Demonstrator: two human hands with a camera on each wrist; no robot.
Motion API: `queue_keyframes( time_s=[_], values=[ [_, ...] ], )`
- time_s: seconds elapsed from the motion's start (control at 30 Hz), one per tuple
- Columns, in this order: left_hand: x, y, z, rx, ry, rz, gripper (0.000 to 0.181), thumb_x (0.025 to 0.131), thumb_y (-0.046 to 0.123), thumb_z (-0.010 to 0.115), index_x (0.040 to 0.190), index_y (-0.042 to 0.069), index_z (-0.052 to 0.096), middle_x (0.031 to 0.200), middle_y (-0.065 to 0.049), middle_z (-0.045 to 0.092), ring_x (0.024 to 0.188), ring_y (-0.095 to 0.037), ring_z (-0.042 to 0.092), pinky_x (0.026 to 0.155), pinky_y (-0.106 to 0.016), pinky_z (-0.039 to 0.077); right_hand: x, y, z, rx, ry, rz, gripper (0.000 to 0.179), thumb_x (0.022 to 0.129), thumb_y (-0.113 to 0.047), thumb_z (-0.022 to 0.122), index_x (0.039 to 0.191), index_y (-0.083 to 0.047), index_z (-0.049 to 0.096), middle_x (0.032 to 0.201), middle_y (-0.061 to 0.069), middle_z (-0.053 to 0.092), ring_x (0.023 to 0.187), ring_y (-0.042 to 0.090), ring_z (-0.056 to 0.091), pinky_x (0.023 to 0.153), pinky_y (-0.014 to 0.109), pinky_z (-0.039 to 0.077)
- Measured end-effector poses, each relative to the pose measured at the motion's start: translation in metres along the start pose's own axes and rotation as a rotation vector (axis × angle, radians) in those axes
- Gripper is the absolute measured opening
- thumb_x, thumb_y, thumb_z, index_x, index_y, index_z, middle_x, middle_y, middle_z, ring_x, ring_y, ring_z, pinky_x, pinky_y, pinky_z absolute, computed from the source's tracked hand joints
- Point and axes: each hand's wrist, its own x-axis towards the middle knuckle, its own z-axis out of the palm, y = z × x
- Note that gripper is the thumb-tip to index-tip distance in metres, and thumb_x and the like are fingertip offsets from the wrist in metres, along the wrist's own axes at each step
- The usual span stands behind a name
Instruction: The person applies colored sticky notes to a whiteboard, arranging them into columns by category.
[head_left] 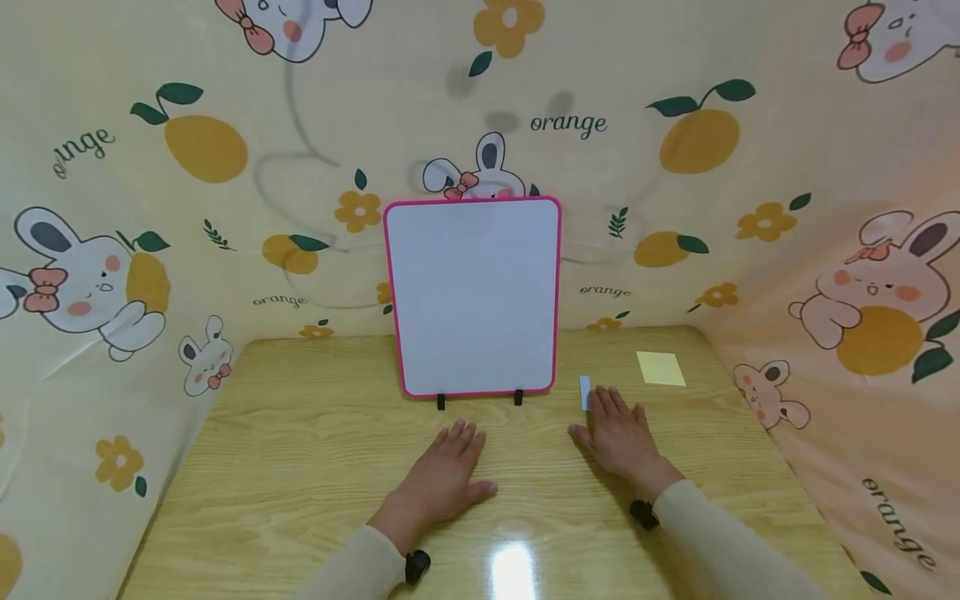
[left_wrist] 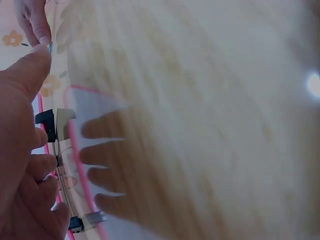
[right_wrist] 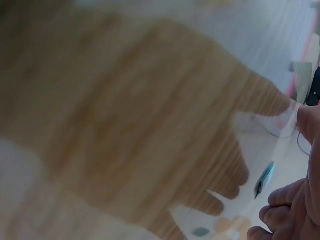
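Note:
My left hand (head_left: 444,477) is over the table with its fingers straight, pointing at the whiteboard (head_left: 476,296). It holds nothing. The right hand (head_left: 620,431), also with straight fingers, is to the right of the board. Its fingertips are beside a small pale blue strip (head_left: 584,393); whether they touch it I cannot tell. In the right wrist view the blue strip (right_wrist: 265,179) appears past the fingers. The white board has a pink frame and stands upright on small black feet (head_left: 441,402). The left wrist view shows part of the left hand (left_wrist: 22,145).
A pale yellow square of paper (head_left: 661,368) lies flat at the back right of the wooden table (head_left: 300,433). Patterned cloth (head_left: 600,192) with rabbits and oranges encloses the back and both sides. Glare shows on the front of the tabletop.

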Motion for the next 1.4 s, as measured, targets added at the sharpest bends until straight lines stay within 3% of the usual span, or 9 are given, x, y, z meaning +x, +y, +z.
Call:
queue_keyframes(
  time_s=[0.23, 0.53, 0.7, 0.97, 1.4],
  values=[
    [0.000, -0.002, 0.004, 0.011, -0.049, -0.001, 0.083, 0.105, 0.061, 0.053, 0.165, 0.006, 0.034, 0.172, -0.016, 0.031, 0.162, -0.033, 0.022, 0.134, -0.050, 0.021, 0.001, -0.005, -0.001, 0.001, -0.032, -0.038, 0.076, 0.110, -0.048, 0.050, 0.160, 0.008, 0.035, 0.166, 0.029, 0.035, 0.156, 0.050, 0.027, 0.120, 0.082, 0.021],
    [-0.002, -0.008, 0.007, 0.020, -0.059, 0.011, 0.082, 0.105, 0.062, 0.051, 0.163, 0.005, 0.037, 0.172, -0.015, 0.032, 0.162, -0.032, 0.026, 0.133, -0.049, 0.023, -0.007, -0.021, 0.006, -0.033, -0.006, -0.101, 0.073, 0.109, -0.047, 0.053, 0.156, 0.009, 0.042, 0.163, 0.028, 0.041, 0.154, 0.049, 0.033, 0.119, 0.079, 0.027],
    [-0.005, -0.010, 0.009, 0.011, -0.072, 0.000, 0.082, 0.106, 0.062, 0.050, 0.164, 0.006, 0.037, 0.173, -0.013, 0.029, 0.162, -0.030, 0.023, 0.134, -0.047, 0.021, -0.016, -0.039, 0.008, -0.052, 0.012, -0.157, 0.072, 0.108, -0.045, 0.057, 0.153, 0.010, 0.047, 0.160, 0.028, 0.045, 0.153, 0.048, 0.037, 0.119, 0.076, 0.031],
    [-0.007, -0.015, 0.006, 0.025, -0.068, -0.016, 0.080, 0.106, 0.061, 0.049, 0.163, 0.006, 0.038, 0.173, -0.013, 0.029, 0.163, -0.029, 0.023, 0.134, -0.046, 0.020, -0.024, -0.070, 0.015, -0.043, -0.046, -0.222, 0.071, 0.110, -0.048, 0.051, 0.155, 0.007, 0.045, 0.164, 0.025, 0.041, 0.157, 0.043, 0.033, 0.126, 0.070, 0.026],
    [-0.019, -0.032, -0.003, -0.008, 0.002, -0.040, 0.076, 0.106, 0.050, 0.058, 0.160, 0.000, 0.041, 0.170, -0.019, 0.034, 0.160, -0.034, 0.029, 0.133, -0.050, 0.024, -0.012, -0.133, 0.027, -0.091, -0.068, -0.394, 0.071, 0.110, -0.050, 0.049, 0.158, 0.003, 0.044, 0.166, 0.019, 0.042, 0.157, 0.037, 0.034, 0.127, 0.064, 0.030]
  ],
)
